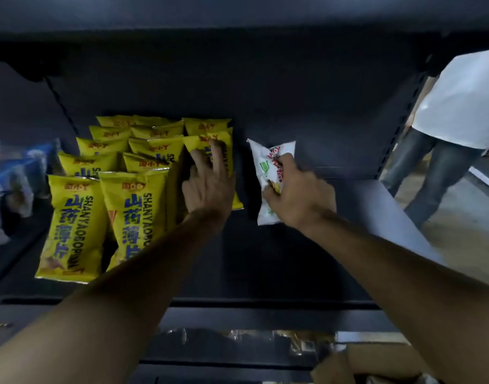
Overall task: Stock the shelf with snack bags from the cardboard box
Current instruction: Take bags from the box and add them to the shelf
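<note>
Several yellow snack bags (132,206) stand in rows on the left half of the dark shelf (265,267). My left hand (208,184) lies with straight fingers against the yellow bag (204,146) at the right end of the rows. To its right, my right hand (298,195) grips a white snack bag (265,159) and holds it upright on the shelf. The cardboard box (376,364) shows at the bottom right, below the shelf; its inside is mostly hidden.
Blue and white packets (13,184) fill the shelf section at far left. A person in a white top and jeans (445,139) stands to the right of the shelf unit. A lower shelf (237,342) holds shiny packets.
</note>
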Demonstrator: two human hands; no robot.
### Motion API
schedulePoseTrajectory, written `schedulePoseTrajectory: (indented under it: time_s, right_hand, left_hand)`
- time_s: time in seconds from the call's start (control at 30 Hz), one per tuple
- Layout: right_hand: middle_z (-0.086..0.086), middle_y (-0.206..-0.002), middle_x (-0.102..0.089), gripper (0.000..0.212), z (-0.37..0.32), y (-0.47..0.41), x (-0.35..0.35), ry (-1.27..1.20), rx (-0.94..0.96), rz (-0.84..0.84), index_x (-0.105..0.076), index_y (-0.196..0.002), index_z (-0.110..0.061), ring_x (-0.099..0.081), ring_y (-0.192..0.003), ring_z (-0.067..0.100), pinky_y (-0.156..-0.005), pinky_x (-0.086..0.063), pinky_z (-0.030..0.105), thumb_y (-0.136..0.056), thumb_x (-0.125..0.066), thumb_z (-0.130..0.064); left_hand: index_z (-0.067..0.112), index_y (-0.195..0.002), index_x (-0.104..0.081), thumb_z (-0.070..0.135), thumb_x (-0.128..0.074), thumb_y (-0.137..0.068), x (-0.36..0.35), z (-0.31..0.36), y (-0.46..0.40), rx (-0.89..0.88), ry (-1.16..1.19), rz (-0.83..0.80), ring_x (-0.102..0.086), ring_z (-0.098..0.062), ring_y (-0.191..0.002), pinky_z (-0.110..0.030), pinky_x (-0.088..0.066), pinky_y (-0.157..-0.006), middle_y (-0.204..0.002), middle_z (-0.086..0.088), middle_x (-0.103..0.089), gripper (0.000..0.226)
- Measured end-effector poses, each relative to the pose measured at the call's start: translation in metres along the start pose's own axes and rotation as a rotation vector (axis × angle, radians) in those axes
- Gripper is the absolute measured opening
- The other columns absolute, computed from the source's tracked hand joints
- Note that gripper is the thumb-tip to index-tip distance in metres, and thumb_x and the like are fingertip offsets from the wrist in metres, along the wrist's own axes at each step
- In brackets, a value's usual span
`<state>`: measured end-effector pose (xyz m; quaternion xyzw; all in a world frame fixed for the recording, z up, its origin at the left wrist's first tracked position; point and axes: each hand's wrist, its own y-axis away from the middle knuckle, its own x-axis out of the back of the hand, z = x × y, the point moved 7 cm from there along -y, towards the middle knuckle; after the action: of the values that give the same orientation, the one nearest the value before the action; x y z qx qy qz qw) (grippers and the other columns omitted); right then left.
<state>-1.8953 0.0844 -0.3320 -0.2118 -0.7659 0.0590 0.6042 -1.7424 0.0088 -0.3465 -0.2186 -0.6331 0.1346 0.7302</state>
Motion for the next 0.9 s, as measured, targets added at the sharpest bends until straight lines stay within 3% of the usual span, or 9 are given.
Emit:
schedulePoseTrajectory:
  time_s: [0.13, 0.3, 0.43, 0.53, 0.7, 0.9]
  right_hand:
    - [0.005, -0.122, -0.053, 0.054, 0.007, 0.015, -0.012, -0.011, -0.02, 0.011, -0.031, -0.139, -0.027, -0.064, -0.091, 0.031, -0.07, -0.043, 0.037, -0.093, -0.048, -0.051]
    - [0.004, -0.125, -0.051, 0.054, 0.007, 0.016, -0.012, 0.023, -0.024, -0.002, -0.028, -0.141, -0.028, -0.064, -0.093, 0.03, -0.066, -0.039, 0.035, -0.094, -0.045, -0.051]
    - [0.003, -0.129, -0.05, 0.057, 0.011, 0.025, -0.006, 0.065, -0.024, -0.032, -0.026, -0.142, -0.028, -0.064, -0.096, 0.031, -0.068, -0.04, 0.035, -0.094, -0.045, -0.051]
    - [0.004, -0.127, -0.05, 0.057, 0.016, 0.032, 0.005, 0.085, -0.043, -0.059, -0.027, -0.141, -0.028, -0.063, -0.097, 0.034, -0.07, -0.042, 0.037, -0.093, -0.047, -0.051]
    - [0.006, -0.127, -0.051, 0.061, 0.013, 0.05, 0.032, 0.11, -0.031, -0.071, -0.027, -0.144, -0.025, -0.063, -0.099, 0.033, -0.076, -0.048, 0.037, -0.093, -0.048, -0.052]
    - [0.005, -0.128, -0.05, 0.059, -0.012, 0.083, 0.08, 0.162, 0.096, -0.053, -0.029, -0.145, -0.026, -0.064, -0.094, 0.032, -0.066, -0.044, 0.033, -0.093, -0.047, -0.05]
  left_hand:
    - [0.014, -0.154, -0.006, 0.05, -0.04, -0.099, -0.017, 0.0, -0.008, -0.002, 0.04, 0.019, -0.049, -0.034, -0.122, -0.038, -0.052, -0.071, -0.146, -0.025, -0.024, 0.073]
    - [0.012, -0.153, 0.014, 0.048, -0.036, -0.102, -0.017, 0.007, -0.008, -0.039, 0.151, -0.043, -0.049, -0.038, -0.119, -0.036, -0.055, -0.073, -0.142, -0.012, 0.007, 0.079]
    - [0.024, -0.152, 0.019, 0.055, -0.039, -0.097, -0.019, -0.002, 0.001, 0.015, 0.187, -0.074, -0.052, -0.038, -0.109, -0.04, -0.052, -0.082, -0.149, -0.022, -0.014, 0.086]
    - [0.027, -0.155, -0.001, 0.046, -0.05, -0.093, -0.007, -0.002, 0.021, -0.018, 0.109, -0.046, -0.042, -0.039, -0.119, -0.044, -0.045, -0.092, -0.147, -0.024, -0.025, 0.082]
    - [0.015, -0.133, -0.042, 0.027, -0.064, -0.072, 0.033, 0.012, 0.061, -0.191, 0.061, -0.111, -0.049, -0.039, -0.106, -0.046, -0.049, -0.079, -0.125, -0.02, -0.045, 0.066]
    - [0.015, -0.129, -0.04, 0.028, -0.055, -0.084, 0.096, 0.011, 0.088, -0.299, 0.081, -0.306, -0.041, -0.032, -0.124, -0.042, -0.049, -0.076, -0.135, -0.01, -0.037, 0.048]
